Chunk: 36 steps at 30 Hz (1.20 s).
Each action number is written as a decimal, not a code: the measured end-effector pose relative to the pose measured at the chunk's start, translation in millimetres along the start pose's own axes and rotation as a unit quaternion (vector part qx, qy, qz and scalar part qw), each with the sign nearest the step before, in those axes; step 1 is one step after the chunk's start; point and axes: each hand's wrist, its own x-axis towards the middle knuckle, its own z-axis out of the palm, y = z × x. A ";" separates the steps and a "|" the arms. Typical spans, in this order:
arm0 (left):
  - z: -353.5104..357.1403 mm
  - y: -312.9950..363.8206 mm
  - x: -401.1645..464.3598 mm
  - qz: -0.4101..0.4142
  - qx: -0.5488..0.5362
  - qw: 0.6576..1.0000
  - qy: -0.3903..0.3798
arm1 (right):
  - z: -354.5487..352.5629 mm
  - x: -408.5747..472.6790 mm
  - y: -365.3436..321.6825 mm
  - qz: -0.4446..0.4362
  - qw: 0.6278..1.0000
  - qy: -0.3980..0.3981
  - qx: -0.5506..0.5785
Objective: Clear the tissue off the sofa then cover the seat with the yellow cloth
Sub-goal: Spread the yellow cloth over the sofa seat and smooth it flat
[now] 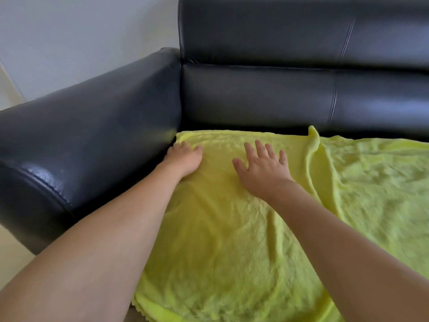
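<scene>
Your left hand [183, 159] rests on the far left corner of the yellow cloth [232, 240], right where the seat meets the black leather armrest [88, 126]. Its fingertips dip out of sight at the crease, so it looks as if you are tucking or pressing that corner into the gap; whether the fingers curl round any fabric there cannot be made out. Your right hand [262, 168] lies just to the right of it, palm down, fingers straight and spread on the fleece, holding nothing. That flat palm most likely serves to pin and smooth the cloth while the corner is seated.

The cloth already lies over the seat of the sofa [255, 94], its far edge running close along the foot of the backrest and its near edge hanging off the front. A raised fold [313, 145] stands up to the right of your right hand and trails toward you, and the fabric beyond it is rumpled, so I judge that the covering is laid but not yet smoothed.

No tissue shows anywhere here, which suggests the first part is done, though the seat under the cloth is hidden and the sofa is cut off at the right edge, so you cannot confirm it. The right end of the cloth is likewise out of frame, and the near left corner is hidden behind your forearm. The whole view is soft with motion blur.
</scene>
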 end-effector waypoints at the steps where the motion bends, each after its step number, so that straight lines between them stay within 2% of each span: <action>1: 3.3 -1.1 4.7 -0.008 0.022 1.000 -0.017 | -0.5 6.4 3.1 -0.002 1.000 -0.003 0.000; 3: 9.4 -2.5 11.0 0.013 0.073 0.997 -0.003 | 1.9 15.3 10.8 0.005 1.000 -0.023 -0.003; 5: 10.6 0.5 17.3 0.082 0.110 0.988 0.066 | 7.8 20.5 18.4 0.026 0.998 -0.054 0.000; 7: 5.9 7.7 24.3 0.098 0.073 0.984 0.127 | 13.7 21.2 22.3 0.046 0.996 -0.072 0.013; 10: 0.5 15.2 37.0 0.024 -0.009 0.996 0.085 | 14.8 23.7 23.0 0.056 0.995 -0.081 0.018; 12: 6.6 14.7 46.0 0.007 0.021 0.999 0.031 | 13.0 25.4 21.7 0.060 0.994 -0.091 0.018; 15: 12.1 7.4 57.3 0.034 0.085 0.996 0.003 | 13.4 27.4 20.2 0.071 0.993 -0.092 0.020; 18: 12.4 1.9 63.4 0.067 0.140 0.988 -0.003 | 16.3 26.4 18.4 0.070 0.994 -0.079 0.017; 22: 8.7 10.4 64.1 0.069 0.179 0.981 -0.004 | 15.4 26.5 17.5 0.075 0.994 -0.076 0.017; 26: 5.1 25.2 64.1 0.081 0.166 0.983 -0.010 | 13.8 26.8 16.4 0.075 0.994 -0.082 0.014; 31: 5.5 31.9 72.5 0.004 0.083 0.995 -0.058 | 9.8 30.7 14.7 0.084 0.991 -0.100 -0.001; 36: 8.9 7.4 80.6 0.074 0.065 0.995 -0.025 | 5.7 34.0 10.4 0.097 0.988 -0.117 -0.022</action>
